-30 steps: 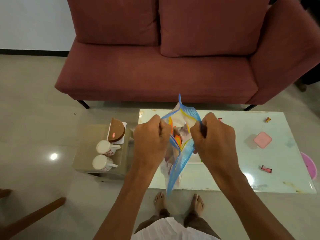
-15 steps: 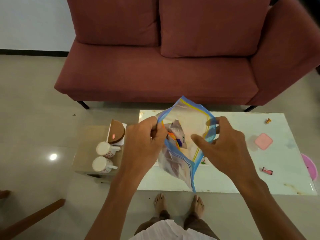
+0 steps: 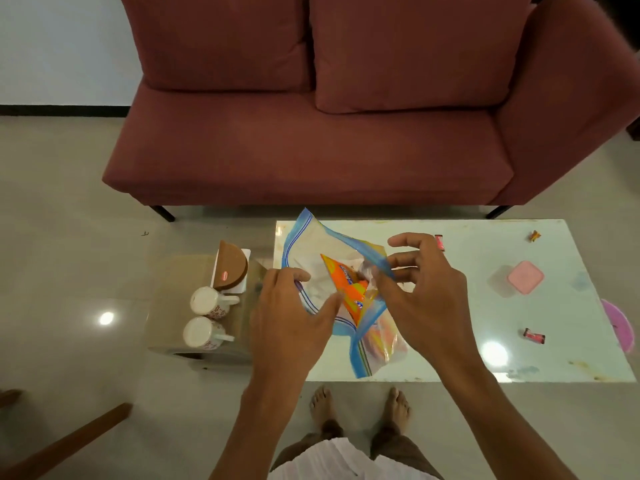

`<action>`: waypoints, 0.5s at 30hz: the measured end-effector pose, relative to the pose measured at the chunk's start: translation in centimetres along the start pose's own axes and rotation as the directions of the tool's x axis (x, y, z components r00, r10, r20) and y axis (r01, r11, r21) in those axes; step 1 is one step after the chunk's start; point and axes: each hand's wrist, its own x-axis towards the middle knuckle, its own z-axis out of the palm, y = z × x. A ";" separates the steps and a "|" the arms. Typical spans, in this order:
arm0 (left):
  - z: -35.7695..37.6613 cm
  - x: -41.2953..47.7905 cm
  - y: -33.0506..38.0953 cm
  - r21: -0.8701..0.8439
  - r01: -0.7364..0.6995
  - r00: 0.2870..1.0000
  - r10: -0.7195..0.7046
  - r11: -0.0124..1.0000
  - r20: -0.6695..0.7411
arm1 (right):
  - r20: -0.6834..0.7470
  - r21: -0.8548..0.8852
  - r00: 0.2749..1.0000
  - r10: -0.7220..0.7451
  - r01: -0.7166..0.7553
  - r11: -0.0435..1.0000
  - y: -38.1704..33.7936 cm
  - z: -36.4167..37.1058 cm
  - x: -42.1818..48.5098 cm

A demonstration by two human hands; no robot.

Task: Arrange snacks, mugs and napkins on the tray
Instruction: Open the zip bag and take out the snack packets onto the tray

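Note:
A clear zip bag (image 3: 313, 252) with blue edges hangs above the white table (image 3: 485, 306). My left hand (image 3: 291, 317) grips its left rim. My right hand (image 3: 422, 292) pinches an orange snack packet (image 3: 348, 285) at the bag's mouth, the packet partly out of the bag. More packets show inside the bag's lower part. Two white mugs (image 3: 209, 301) (image 3: 202, 332) stand on a tray (image 3: 166, 299) left of the table, beside a brown napkin holder (image 3: 230, 268) with white napkins.
A red sofa (image 3: 311, 133) stands behind the table. A pink lidded box (image 3: 524, 277), small wrapped candies (image 3: 533, 336) (image 3: 535, 235) (image 3: 440, 242) and a pink plate (image 3: 620, 323) at the right edge lie on the table. My bare feet (image 3: 360, 407) are below it.
The bag was pulled open, then lowered toward the table. My right hand let go of the rim and now pinches an orange packet rising out of the bag.

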 end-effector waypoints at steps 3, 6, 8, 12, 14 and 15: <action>0.2 0.0 -0.9 0.036 -0.027 0.999 0.026 0.999 0.040 | -0.035 -0.006 0.999 -0.010 0.010 1.000 0.6 -1.4 0.1; -0.8 0.5 -1.6 0.057 -0.095 0.995 0.094 0.994 0.019 | -0.099 -0.047 0.995 -0.033 0.029 0.998 1.6 -3.4 0.4; -1.9 1.0 -1.9 0.080 -0.150 0.989 0.151 0.985 -0.001 | -0.109 -0.084 0.993 -0.040 0.031 0.996 2.2 -4.6 0.6; -3.3 1.2 -1.7 0.022 -0.224 0.974 0.224 0.974 -0.010 | -0.064 -0.148 0.997 -0.047 0.037 0.988 3.2 -5.5 0.6; -3.2 0.9 -1.3 -0.042 -0.265 0.964 0.265 0.963 -0.010 | -0.074 -0.145 0.996 -0.058 0.046 0.988 3.5 -5.4 0.8; -3.0 0.7 -1.0 -0.083 -0.288 0.958 0.288 0.954 -0.015 | -0.079 -0.133 0.995 -0.053 0.042 0.990 3.5 -5.3 1.0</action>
